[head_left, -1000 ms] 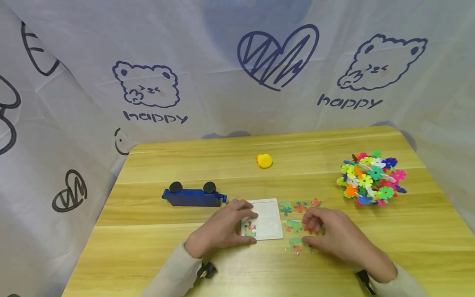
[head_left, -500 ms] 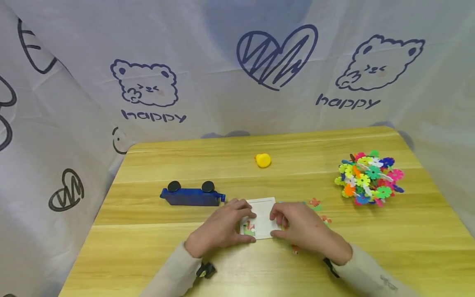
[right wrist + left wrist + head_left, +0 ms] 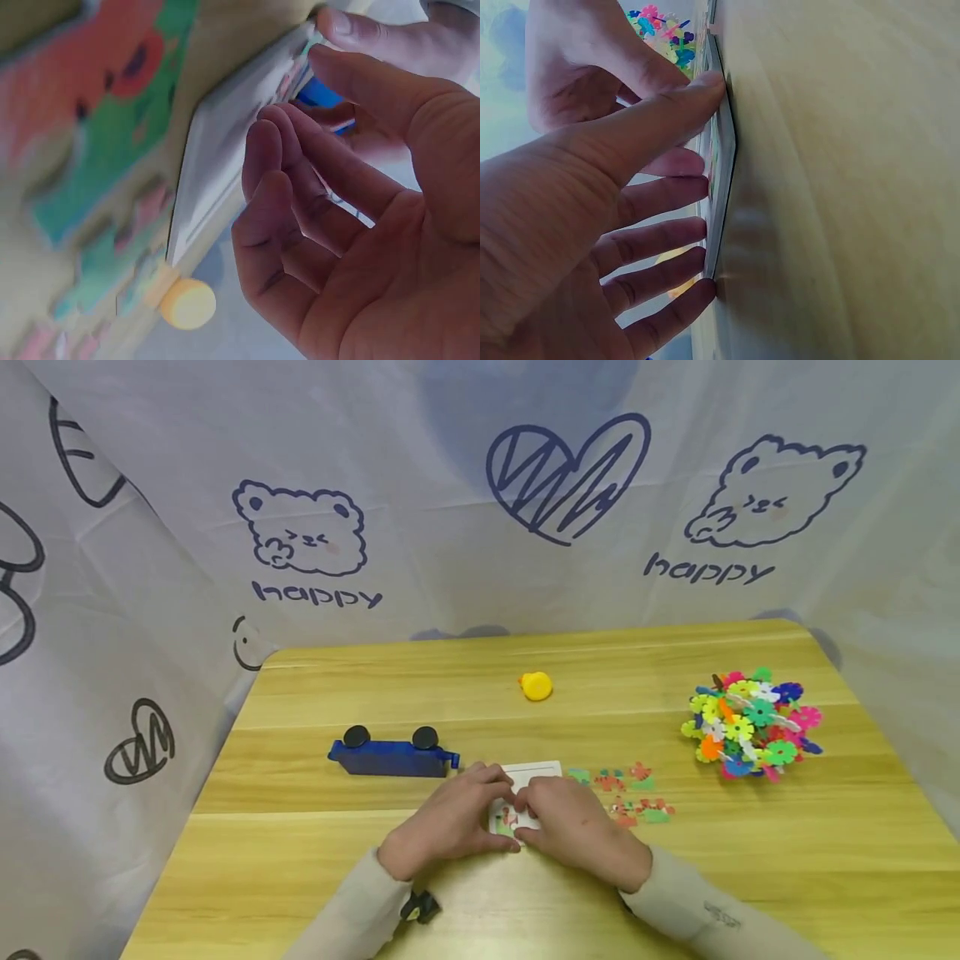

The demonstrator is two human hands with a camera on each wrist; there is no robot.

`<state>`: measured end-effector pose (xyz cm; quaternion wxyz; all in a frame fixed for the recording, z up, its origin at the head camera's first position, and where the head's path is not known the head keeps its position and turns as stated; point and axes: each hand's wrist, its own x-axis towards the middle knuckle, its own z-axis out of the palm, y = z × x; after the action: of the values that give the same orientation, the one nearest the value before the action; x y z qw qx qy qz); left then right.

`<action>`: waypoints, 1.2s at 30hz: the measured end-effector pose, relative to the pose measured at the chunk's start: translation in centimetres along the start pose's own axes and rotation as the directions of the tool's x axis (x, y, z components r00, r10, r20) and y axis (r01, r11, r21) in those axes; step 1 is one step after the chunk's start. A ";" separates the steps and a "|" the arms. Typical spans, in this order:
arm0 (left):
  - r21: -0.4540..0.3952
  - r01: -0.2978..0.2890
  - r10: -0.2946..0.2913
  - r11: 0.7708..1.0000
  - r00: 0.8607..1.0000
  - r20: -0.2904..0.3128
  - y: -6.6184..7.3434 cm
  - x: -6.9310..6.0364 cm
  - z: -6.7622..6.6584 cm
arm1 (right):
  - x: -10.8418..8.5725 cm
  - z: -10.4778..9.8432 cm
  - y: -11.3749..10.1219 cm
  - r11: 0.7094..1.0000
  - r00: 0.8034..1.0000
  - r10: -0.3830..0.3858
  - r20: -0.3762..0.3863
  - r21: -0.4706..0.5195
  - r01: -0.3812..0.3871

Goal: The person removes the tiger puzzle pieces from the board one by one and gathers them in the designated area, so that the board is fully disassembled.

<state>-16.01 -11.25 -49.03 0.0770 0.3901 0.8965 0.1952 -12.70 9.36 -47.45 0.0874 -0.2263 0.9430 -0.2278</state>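
Note:
A white square puzzle tray [image 3: 542,769] lies on the table, with a printed jigsaw piece [image 3: 506,823] in its near left corner. My left hand [image 3: 452,817] grips the tray from the left, thumb at the near edge and fingers at the far side. Over the tray, my right hand [image 3: 577,823] has its thumb and bent fingers around a puzzle piece that they mostly hide. In the right wrist view its fingers [image 3: 264,161] hang close above the tray [image 3: 217,142]. Several loose puzzle pieces [image 3: 641,774] lie flat to the right of the tray.
An upturned blue toy car [image 3: 395,759] lies left of the tray. A yellow rubber duck [image 3: 536,686] sits farther back. At the right stands a bunch of colourful flower-shaped plastic pieces [image 3: 750,724]. A printed cloth [image 3: 450,560] hangs behind the wooden table [image 3: 360,693].
My right hand has moved left from the loose pieces to over the tray, close to my left hand. The left hand keeps its grip on the tray.

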 end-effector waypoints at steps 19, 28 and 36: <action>0.029 -0.001 0.001 1.000 1.000 -0.010 0.1 0.1 0.0 | 0.0 0.6 -0.1 0.967 1.000 0.019 0.002 0.252 -0.019; 0.032 0.004 -0.005 0.999 1.000 0.008 0.4 -0.1 0.0 | -0.8 0.0 1.6 0.908 0.998 -0.069 0.012 0.414 0.058; 0.055 -0.023 0.020 0.998 0.999 0.047 1.0 -0.2 -0.2 | -3.1 -2.6 4.0 0.903 0.999 -0.010 -0.037 0.429 0.025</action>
<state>-15.26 -10.85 -48.45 0.0847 0.4061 0.8954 0.1618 -12.20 15.01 -46.81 0.1168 -0.2061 0.8691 -0.4342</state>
